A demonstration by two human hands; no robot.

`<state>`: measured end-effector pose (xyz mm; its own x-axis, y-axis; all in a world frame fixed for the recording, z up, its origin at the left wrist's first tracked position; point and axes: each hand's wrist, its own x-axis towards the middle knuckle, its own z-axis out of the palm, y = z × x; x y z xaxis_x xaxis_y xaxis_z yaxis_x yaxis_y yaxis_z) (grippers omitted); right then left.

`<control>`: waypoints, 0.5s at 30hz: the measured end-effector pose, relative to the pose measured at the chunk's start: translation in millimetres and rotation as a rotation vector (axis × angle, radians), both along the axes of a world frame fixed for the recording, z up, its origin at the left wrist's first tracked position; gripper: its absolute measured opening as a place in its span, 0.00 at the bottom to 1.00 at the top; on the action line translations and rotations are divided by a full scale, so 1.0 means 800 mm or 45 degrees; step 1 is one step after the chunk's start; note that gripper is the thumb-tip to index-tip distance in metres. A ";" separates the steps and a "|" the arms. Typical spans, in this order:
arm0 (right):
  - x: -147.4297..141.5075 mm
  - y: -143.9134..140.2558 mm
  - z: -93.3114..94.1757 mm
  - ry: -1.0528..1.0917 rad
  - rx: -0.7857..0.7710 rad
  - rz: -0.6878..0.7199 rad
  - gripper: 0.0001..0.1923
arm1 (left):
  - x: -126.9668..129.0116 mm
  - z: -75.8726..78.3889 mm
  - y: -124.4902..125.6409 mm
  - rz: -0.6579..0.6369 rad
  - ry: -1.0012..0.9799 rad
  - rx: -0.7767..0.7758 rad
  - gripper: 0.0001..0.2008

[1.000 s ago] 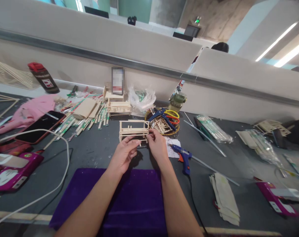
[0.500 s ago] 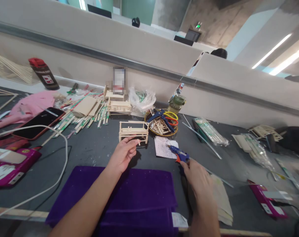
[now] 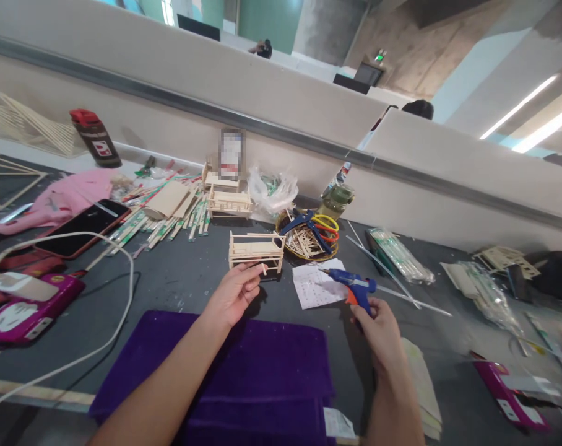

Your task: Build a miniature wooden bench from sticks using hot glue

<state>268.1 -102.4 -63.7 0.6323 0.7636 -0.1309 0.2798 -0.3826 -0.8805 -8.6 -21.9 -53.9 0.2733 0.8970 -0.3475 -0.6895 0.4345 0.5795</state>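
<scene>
Between the thumb and fingers of my left hand [image 3: 237, 292] is a short wooden stick [image 3: 264, 269], pinched with its end poking out. Just behind that hand stands a small wooden stick frame [image 3: 255, 249], shaped like a little bed or bench. My right hand [image 3: 378, 325] is closed round the handle of a blue glue gun [image 3: 353, 280] with an orange trigger. The gun's nozzle points left, above a white printed sheet [image 3: 311, 286]. A clear glue stick [image 3: 415, 300] sticks out of its back.
A basket [image 3: 309, 255] holds short sticks, blue-handled cutters [image 3: 311, 224] and scissors. More stick models [image 3: 229, 203] stand behind. A folded purple cloth [image 3: 257, 353] lies in front. At left are a phone [image 3: 83, 228], a white cable [image 3: 131, 279] and a magenta power strip [image 3: 34, 310].
My right hand has raised the glue gun and turned it, so its body and handle show more fully. My left hand keeps its pinch on the stick. The whole view has shifted slightly.
</scene>
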 end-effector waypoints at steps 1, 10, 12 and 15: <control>-0.004 0.001 0.008 0.067 0.085 0.006 0.20 | 0.000 0.000 0.000 -0.002 -0.006 -0.009 0.17; -0.061 0.003 0.048 0.589 0.350 0.284 0.21 | -0.003 0.003 -0.001 -0.015 -0.058 -0.082 0.14; -0.081 0.006 0.056 0.673 0.368 0.376 0.20 | -0.004 0.004 -0.001 -0.008 -0.079 -0.093 0.14; -0.112 0.013 0.066 0.772 0.434 0.457 0.17 | -0.006 0.005 -0.001 0.004 -0.109 -0.121 0.13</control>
<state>178.6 -92.0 -10.8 0.2322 0.9679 -0.0964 -0.2322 -0.0410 -0.9718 -13.1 -22.9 -49.7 0.3026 0.8619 -0.4068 -0.7361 0.4825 0.4747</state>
